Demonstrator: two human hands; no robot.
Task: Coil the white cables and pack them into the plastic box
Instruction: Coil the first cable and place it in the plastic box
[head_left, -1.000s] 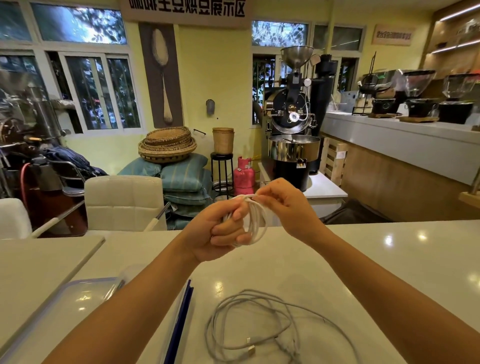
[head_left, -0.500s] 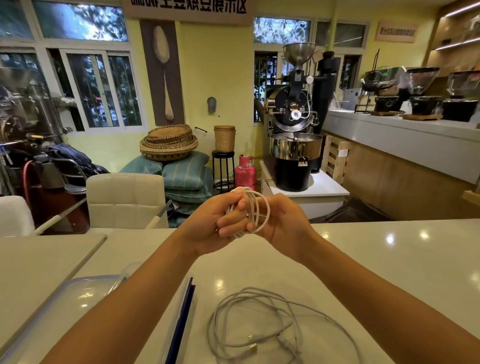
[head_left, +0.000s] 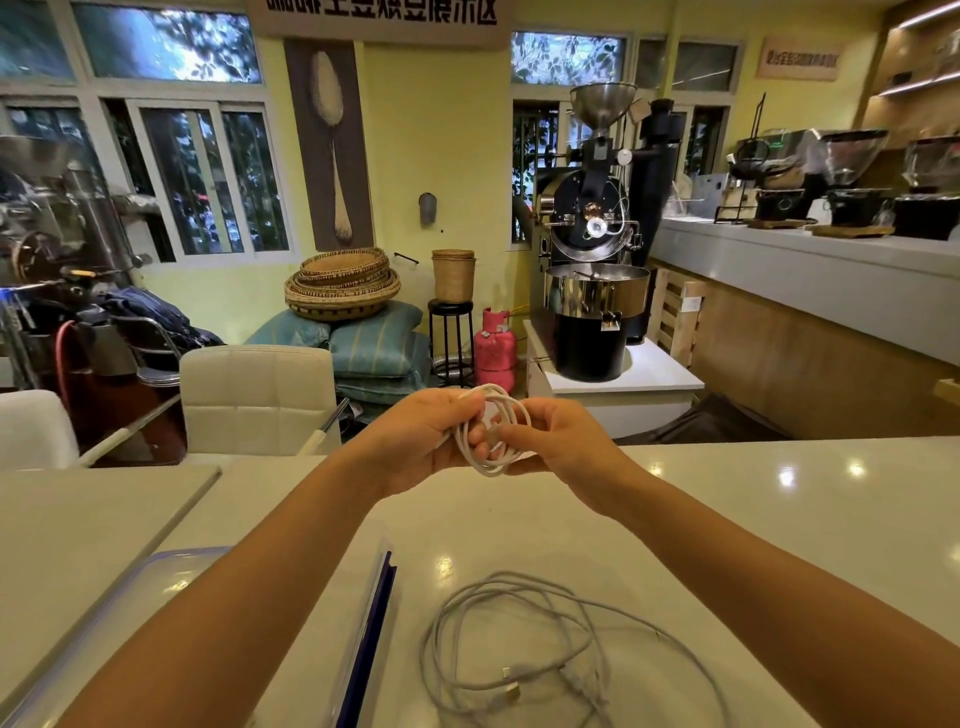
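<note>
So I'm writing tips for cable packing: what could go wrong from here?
The coiled cable is pinched only between the left hand and right hand, untied; it may spring open if either lets go. The loose cables lie overlapped on the counter and could snag when lifted. The plastic box lies partly under the left forearm.

one view only, from a wide-angle camera worn on the person's head. it faces forward and slightly down, across the white table (head_left: 727, 519) toward the far wall with the windows (head_left: 208, 176). both forearms enter from the near edge and reach to mid-frame, so the hands sit close to the lens. the near table fills the lower half; the room beyond fills the upper half, its lines bowing toward the edges. no second view shares the scene.
</note>
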